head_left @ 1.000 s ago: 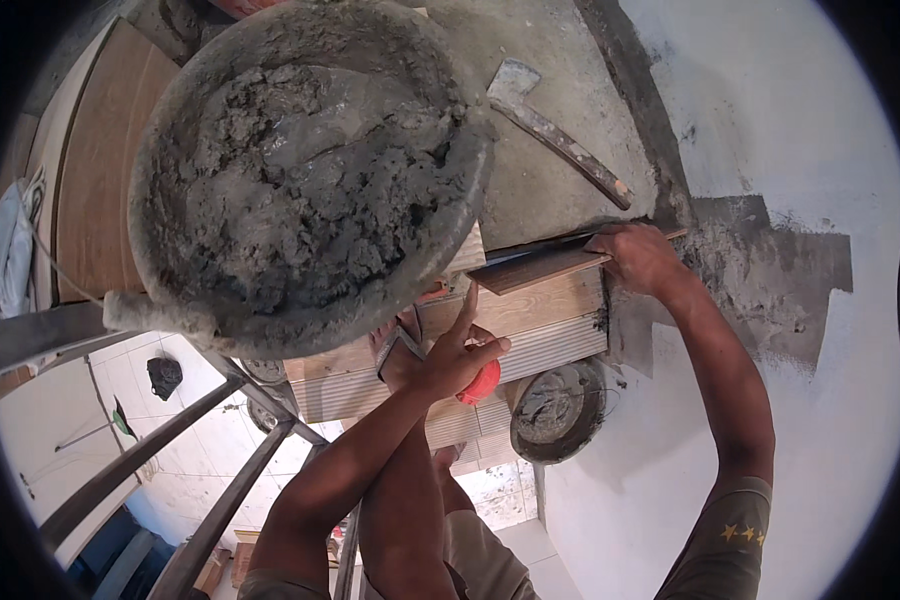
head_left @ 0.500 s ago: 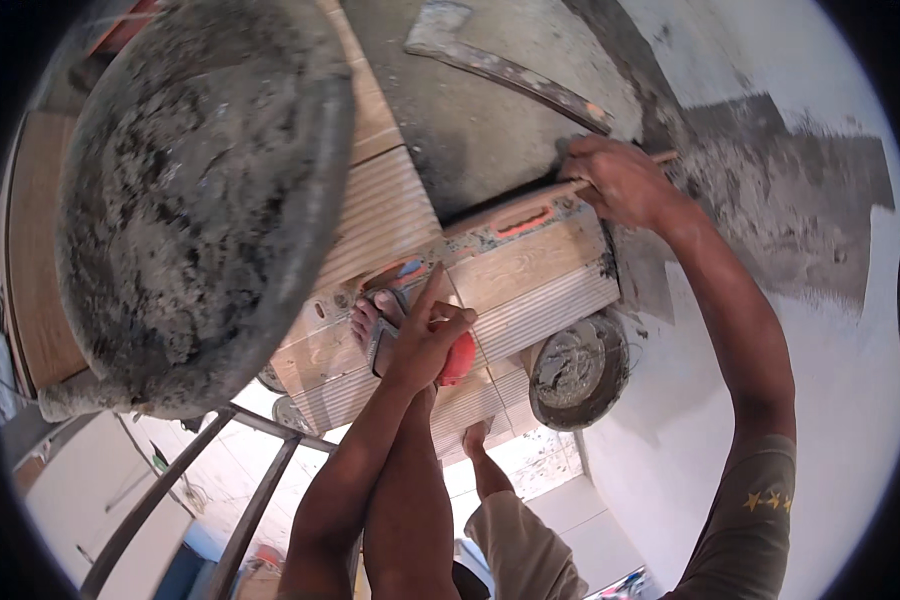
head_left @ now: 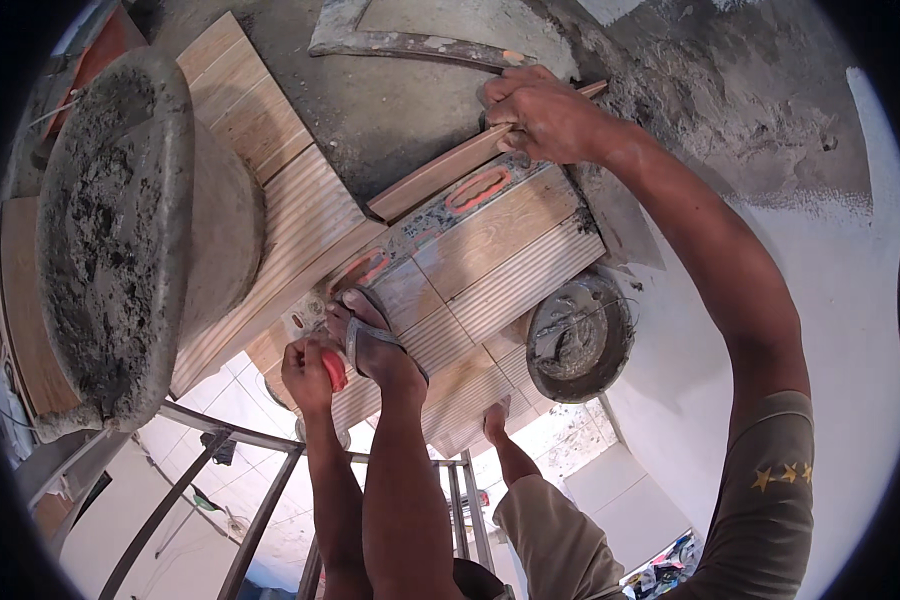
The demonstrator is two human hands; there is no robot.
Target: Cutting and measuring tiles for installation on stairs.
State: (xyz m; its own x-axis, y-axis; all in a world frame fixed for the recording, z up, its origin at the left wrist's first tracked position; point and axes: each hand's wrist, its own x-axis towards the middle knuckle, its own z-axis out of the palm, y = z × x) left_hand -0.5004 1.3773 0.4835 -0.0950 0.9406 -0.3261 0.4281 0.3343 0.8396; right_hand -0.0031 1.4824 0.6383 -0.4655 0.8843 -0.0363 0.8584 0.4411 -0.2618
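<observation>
Where the big round grey pan, heaped with wet mortar, takes up the left side of the view, it stands on a bed of ribbed, wood-coloured ceramic tiles that runs from the upper left towards the lower middle. Across that bed, near its far edge, lies a long manual tile cutter with a mortar-stained base and orange slots. A foot in a grey sandal bears down on its near end. At the bed's right edge sits a small round bucket, crusted with grey mortar. A mortar-caked steel trowel lies on the grey screed beyond the far edge.

The narrow brown strip of wood-look tile lies slantwise along the cutter's far side, its upper end towards the far right corner of the bed. The right hand is closed over that upper end, fingers curled across the top and thumb underneath. The left hand is wrapped in a fist round the cutter's red grip, just beside the sandalled foot.

Such a strip is probably light and quite stiff, but brittle. Long and thin, it would likely snap if levered from one end or dropped. Its long edges may be sharp and its glazed face slick with dust. A hold across the width, nearer the middle or shared between both ends, looks safest.
</observation>
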